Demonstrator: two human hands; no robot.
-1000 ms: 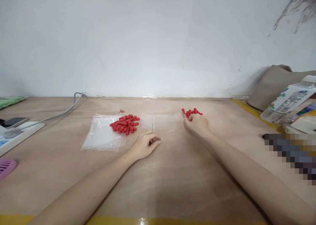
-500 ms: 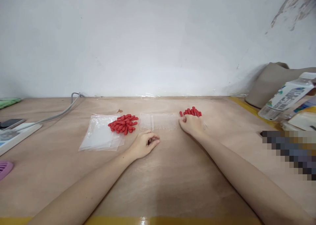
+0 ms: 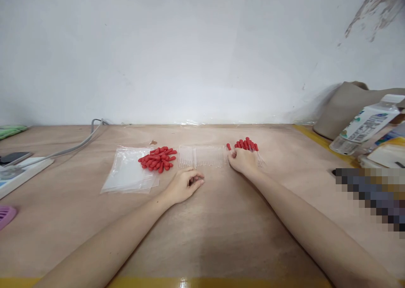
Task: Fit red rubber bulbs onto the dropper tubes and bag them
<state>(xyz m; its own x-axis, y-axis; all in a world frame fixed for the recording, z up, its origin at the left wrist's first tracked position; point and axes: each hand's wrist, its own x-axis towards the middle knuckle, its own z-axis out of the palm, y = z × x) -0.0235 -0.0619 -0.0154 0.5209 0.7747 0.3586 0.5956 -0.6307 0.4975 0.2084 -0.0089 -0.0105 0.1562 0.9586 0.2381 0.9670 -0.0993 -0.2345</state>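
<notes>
My right hand (image 3: 243, 160) pinches a dropper with a red rubber bulb (image 3: 228, 146), which sticks out above the fingertips at the right end of a row of clear glass tubes (image 3: 210, 155). Just behind that hand lies a bunch of red-bulbed droppers (image 3: 247, 144), their thin glass stems partly hidden by it. My left hand (image 3: 185, 184) rests on the table in front of the row, loosely curled with a gap between thumb and fingers, and nothing shows in it. To its upper left sits a pile of loose red rubber bulbs (image 3: 158, 159).
Clear plastic bags (image 3: 125, 172) lie partly under the bulb pile. At the left are a grey cable (image 3: 79, 144), a white power strip (image 3: 28, 176) and a purple object (image 3: 6, 217). A bottle (image 3: 363, 125) and a grey-brown bag (image 3: 333, 106) stand at the right.
My right hand has shifted slightly left with the red-bulbed dropper, toward the end of the tube row and away from the bunch. My left hand stays put.
</notes>
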